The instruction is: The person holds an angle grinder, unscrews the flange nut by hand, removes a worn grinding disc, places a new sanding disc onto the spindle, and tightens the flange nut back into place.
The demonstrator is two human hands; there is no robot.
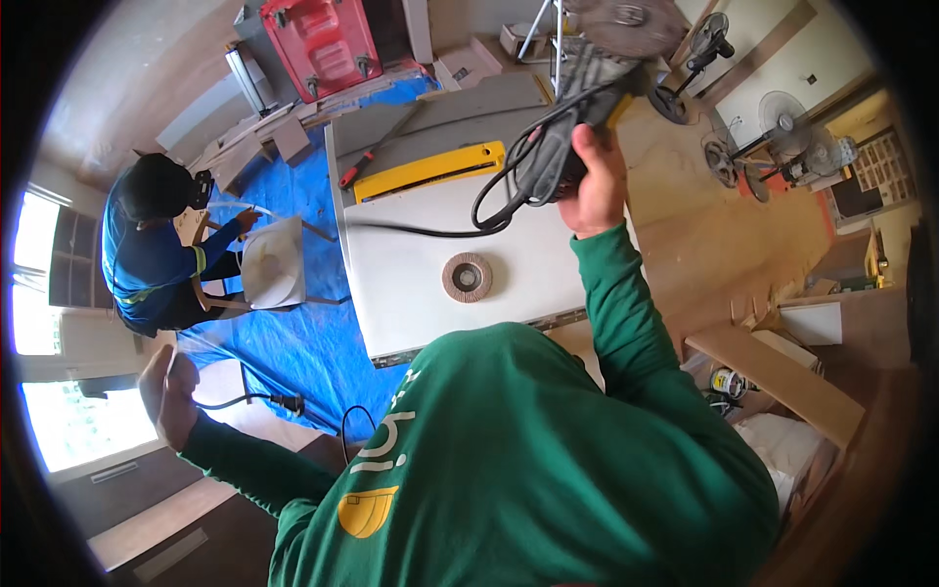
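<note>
My right hand [599, 184] is raised over the far right part of the white table [528, 264]. It grips a dark angle grinder [567, 132], whose large round disc [631, 24] reaches the upper edge of the view. A black cord [421, 232] loops from the tool across the tabletop. Out to the left, my left hand [168, 396] is closed around a power cord [233, 401]; a black plug [287, 402] dangles at its end. Between my arms, a brown flap disc [468, 278] lies flat on the table.
On the table lie a slotted yellow tool [430, 173] and a long red-handled tool [357, 169]. A co-worker [147, 245] bends over a pale chair [274, 262] on blue sheeting [318, 196]. A red cart [318, 44] stands beyond; fans [782, 112] and boards [778, 382] are to the right.
</note>
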